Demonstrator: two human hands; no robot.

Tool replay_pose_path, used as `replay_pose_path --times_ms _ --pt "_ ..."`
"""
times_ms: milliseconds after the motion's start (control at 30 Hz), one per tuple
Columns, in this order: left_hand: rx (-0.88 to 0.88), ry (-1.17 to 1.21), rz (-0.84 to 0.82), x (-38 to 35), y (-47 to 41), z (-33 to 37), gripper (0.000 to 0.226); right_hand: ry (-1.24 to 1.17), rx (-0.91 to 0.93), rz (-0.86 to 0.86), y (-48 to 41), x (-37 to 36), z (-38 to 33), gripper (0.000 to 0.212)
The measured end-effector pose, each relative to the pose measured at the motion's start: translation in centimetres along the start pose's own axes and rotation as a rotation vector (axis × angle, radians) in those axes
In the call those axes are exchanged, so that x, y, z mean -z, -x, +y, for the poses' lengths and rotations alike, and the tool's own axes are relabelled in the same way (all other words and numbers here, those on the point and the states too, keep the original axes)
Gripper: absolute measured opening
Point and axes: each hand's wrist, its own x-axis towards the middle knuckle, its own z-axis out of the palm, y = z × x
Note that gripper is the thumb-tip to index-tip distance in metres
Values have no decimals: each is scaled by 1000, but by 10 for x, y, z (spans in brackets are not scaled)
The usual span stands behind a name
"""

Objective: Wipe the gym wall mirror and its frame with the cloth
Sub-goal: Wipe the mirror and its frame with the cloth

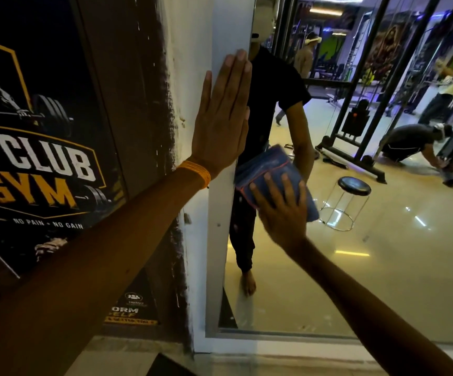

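Wiping glass just right of the frame

L hand (221, 112) lies flat on the white frame (220, 240), fingers (239, 77) straight & together, holding nothing. It's bracing me, I reckon, so I can lean into the stroke. R hand (282, 213) presses the folded blue cloth (267, 166) onto the mirror (355, 267) just right of the frame, its fingers straight & spread, prob. to keep the whole pad flat on the glass. Gym poster (43, 158) hangs left of the frame. Frame strip under my L palm needs the cloth too, I judge.
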Motion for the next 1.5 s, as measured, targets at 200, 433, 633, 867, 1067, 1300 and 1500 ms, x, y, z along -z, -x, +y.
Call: replay_pose_path --times_ms 200,433,633,867,1067,1300,1500 --pt "3 28 8 2 0 2 54 83 391 -225 72 -15 -21 77" --pt "4 44 -8 0 1 1 57 8 54 -76 6 7 4 64" --pt "-4 54 -57 -6 48 -1 61 77 424 -284 72 -9 -9 79" --pt "69 136 -74 -24 144 2 65 -17 -112 -26 -8 19 48 61" --pt "76 154 -63 -37 188 3 62 123 342 -159 116 -21 7 74" --pt "99 136 -110 -37 202 0 63 -43 99 -33 34 -3 46 61" --pt "93 120 -135 -49 259 1 64 54 233 -80 115 -37 -3 66"
